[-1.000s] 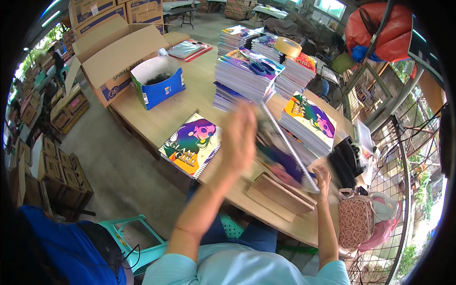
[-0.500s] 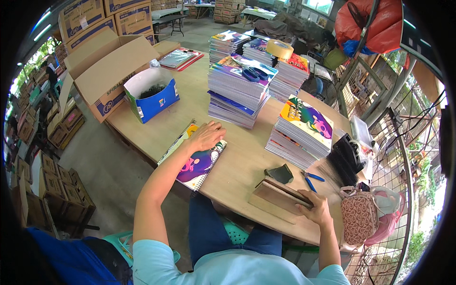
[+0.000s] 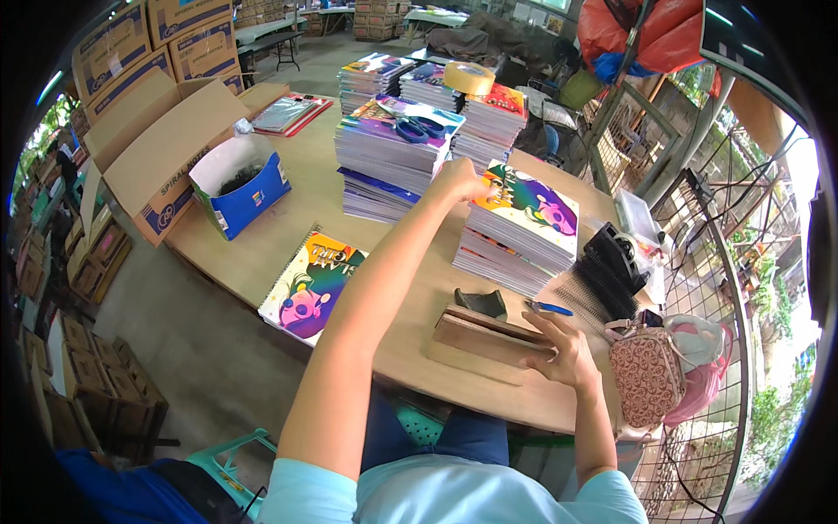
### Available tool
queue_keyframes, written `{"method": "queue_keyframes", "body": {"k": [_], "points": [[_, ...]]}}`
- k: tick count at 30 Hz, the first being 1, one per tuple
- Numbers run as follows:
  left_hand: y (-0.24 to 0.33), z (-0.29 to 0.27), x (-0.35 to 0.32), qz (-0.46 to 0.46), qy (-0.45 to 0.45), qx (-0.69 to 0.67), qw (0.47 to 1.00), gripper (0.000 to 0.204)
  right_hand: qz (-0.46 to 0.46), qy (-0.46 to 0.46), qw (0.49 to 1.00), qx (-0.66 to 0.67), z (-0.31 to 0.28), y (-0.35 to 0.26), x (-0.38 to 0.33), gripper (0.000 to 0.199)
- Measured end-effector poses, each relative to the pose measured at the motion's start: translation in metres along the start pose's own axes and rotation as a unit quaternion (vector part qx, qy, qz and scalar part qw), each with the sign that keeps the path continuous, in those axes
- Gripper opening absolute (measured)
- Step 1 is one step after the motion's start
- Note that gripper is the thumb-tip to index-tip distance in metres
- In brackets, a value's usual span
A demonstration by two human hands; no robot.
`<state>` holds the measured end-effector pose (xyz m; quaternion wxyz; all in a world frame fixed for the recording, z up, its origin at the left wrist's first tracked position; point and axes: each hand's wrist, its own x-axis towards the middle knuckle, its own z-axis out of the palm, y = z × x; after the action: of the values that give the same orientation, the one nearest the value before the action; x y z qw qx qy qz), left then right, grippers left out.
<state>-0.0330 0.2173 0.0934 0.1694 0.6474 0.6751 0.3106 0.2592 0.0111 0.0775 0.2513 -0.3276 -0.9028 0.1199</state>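
Observation:
My left hand (image 3: 463,182) reaches across the table to the far-left corner of a notebook stack (image 3: 511,249). Its bent fingers pinch the edge of the top notebook (image 3: 534,203), which has a colourful cartoon cover; the fingertips are partly hidden. My right hand (image 3: 563,349) is beside the end of a wooden block (image 3: 493,339), thumb and fingers spread apart. Behind those fingers lie blue-handled pliers (image 3: 554,308). A dark curved piece (image 3: 480,304) sits just beyond the block. Under my left forearm, a spiral-bound notebook (image 3: 305,293) lies at the table's near edge, partly covered.
Taller notebook stacks (image 3: 384,148) stand farther back, with scissors (image 3: 419,129) and a tape roll (image 3: 469,79) on top. Left are a blue-and-white box (image 3: 253,199) of dark wire pieces and an open carton (image 3: 175,148). Black coils (image 3: 607,279) and a patterned pouch (image 3: 646,375) lie right.
My left hand has left the spiral-bound notebook and moved right and away to the stack. My right hand's fingers have loosened from the wooden block. The view has shifted slightly right.

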Motion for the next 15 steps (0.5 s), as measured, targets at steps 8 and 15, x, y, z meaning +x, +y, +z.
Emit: {"method": "queue_keyframes", "body": {"k": [8,15], "points": [[-0.005,0.009,0.028,-0.017,-0.078,0.025,0.996,0.037,0.063,0.09,0.993,0.042,-0.022,0.015,0.015,0.065],[0.037,-0.03,-0.039,0.131,0.187,-0.085,0.97,0.023,0.164,0.341,0.925,0.024,-0.038,0.058,0.069,0.066]]}}
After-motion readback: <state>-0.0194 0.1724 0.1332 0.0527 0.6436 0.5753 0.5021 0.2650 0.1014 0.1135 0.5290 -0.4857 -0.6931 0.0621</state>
